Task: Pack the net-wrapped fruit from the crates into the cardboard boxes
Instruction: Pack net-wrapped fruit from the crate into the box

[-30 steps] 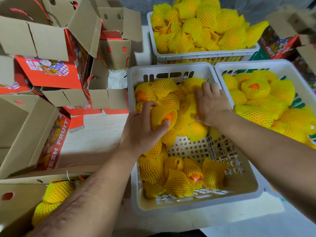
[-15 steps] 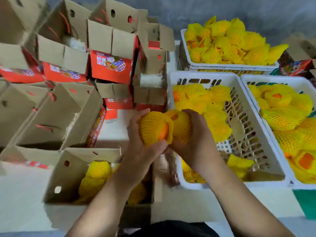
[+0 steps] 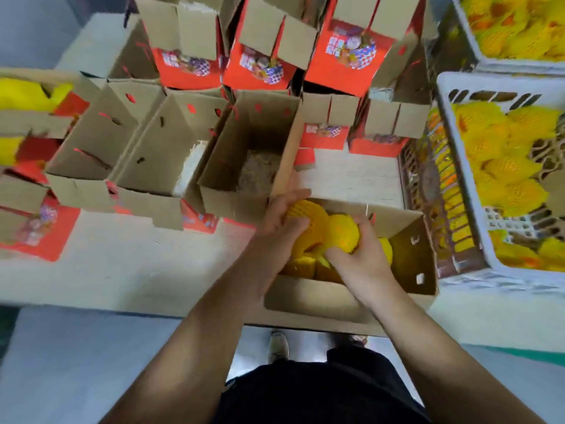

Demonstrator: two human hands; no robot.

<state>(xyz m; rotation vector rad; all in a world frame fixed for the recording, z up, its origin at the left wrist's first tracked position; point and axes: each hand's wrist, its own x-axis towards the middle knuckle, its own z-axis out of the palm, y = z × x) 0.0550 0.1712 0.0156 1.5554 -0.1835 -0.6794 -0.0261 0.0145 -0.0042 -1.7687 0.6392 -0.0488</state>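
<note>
Curled round one net-wrapped fruit each, the left hand (image 3: 282, 220) and right hand (image 3: 357, 255) are held just above the open box (image 3: 409, 255), directly over fruit already inside; the crate (image 3: 458, 191) lies beside the box.

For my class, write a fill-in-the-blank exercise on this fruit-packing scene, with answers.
1. Each hand holds a fruit wrapped in ____ netting.
2. The left hand and right hand are over a ____ box.
3. The crate beside that box is made of white ____.

Answers: yellow; cardboard; plastic
</note>
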